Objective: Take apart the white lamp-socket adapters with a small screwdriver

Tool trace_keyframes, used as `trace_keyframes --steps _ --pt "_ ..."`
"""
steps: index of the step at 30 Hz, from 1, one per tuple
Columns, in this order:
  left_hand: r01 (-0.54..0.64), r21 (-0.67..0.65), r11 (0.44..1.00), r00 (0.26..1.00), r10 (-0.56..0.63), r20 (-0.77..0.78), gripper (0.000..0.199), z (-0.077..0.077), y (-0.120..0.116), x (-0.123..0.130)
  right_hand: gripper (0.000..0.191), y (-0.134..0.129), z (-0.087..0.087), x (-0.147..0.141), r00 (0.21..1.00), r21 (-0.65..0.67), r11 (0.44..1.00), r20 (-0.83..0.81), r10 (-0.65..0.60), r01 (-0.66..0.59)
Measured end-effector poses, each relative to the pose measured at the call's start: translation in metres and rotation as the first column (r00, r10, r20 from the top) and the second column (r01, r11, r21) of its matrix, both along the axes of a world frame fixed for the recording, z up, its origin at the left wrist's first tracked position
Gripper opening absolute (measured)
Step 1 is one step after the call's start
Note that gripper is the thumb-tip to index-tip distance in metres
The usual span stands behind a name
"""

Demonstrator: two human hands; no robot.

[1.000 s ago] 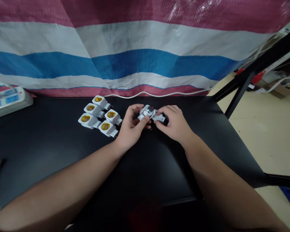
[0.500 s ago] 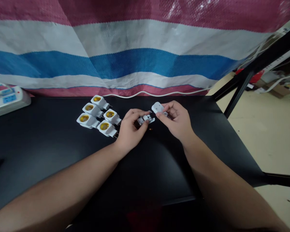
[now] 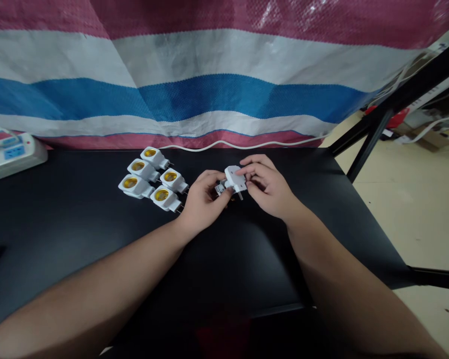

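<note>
**Left hand:** The left hand [image 3: 204, 197] is right in there, curled around the near-left end of the white plug housing [image 3: 234, 178], fingers wrapped over a small inner part [image 3: 220, 189] that pokes out of that end.

**Right hand:** The right hand [image 3: 269, 187] comes in from the right, its fingers [image 3: 249, 172] pressed over the top of the housing. The two hands are together, clamped on the same piece!

**The piece:** The housing sits mid-table, just above the black tabletop, and a metal prong [image 3: 241, 196] points down toward the near side.

**Containers:** Five white lamp-socket adapters [image 3: 149, 179] are bunched just left of the hands, each cup showing a brass-coloured lining, and each has metal prongs at its right end. The inner part looks seated in the housing, but the fingers hide the joint.

**Table:** The black table [image 3: 78, 239] carries it all, with a white power strip [image 3: 15, 155] at the far-left corner.

**Beyond:** A white cable [image 3: 243, 144] runs along the far edge, in front of a striped pink, white and blue tarp [image 3: 194, 94]. A black metal table frame [image 3: 370, 144] angles up on the right.
</note>
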State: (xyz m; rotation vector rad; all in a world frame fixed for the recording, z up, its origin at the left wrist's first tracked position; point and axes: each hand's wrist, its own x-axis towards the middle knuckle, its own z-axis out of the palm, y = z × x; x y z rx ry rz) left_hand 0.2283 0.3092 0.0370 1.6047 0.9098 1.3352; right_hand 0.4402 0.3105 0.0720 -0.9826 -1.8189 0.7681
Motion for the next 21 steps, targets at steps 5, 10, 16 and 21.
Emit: trace_keyframes --steps 5,10,16,21 --pt "0.077 -0.082 0.994 0.993 -0.069 0.096 0.022 0.002 0.002 -0.001 0.037 -0.004 0.010 0.003 0.989 0.046 0.992 0.103 0.111 -0.116" --pt "0.176 -0.196 0.965 0.968 -0.133 0.215 0.048 0.004 0.002 -0.001 0.027 -0.001 0.008 0.007 0.992 0.025 0.993 0.054 0.117 -0.118" --pt "0.291 -0.231 0.928 0.926 -0.213 0.313 0.050 0.006 0.001 -0.001 0.023 0.003 0.000 0.007 0.998 0.014 0.999 -0.059 0.033 -0.032" --pt "0.250 -0.258 0.933 0.935 -0.163 0.316 0.051 0.003 0.001 -0.001 0.021 0.001 -0.002 0.000 0.994 0.041 0.997 -0.100 -0.054 0.059"
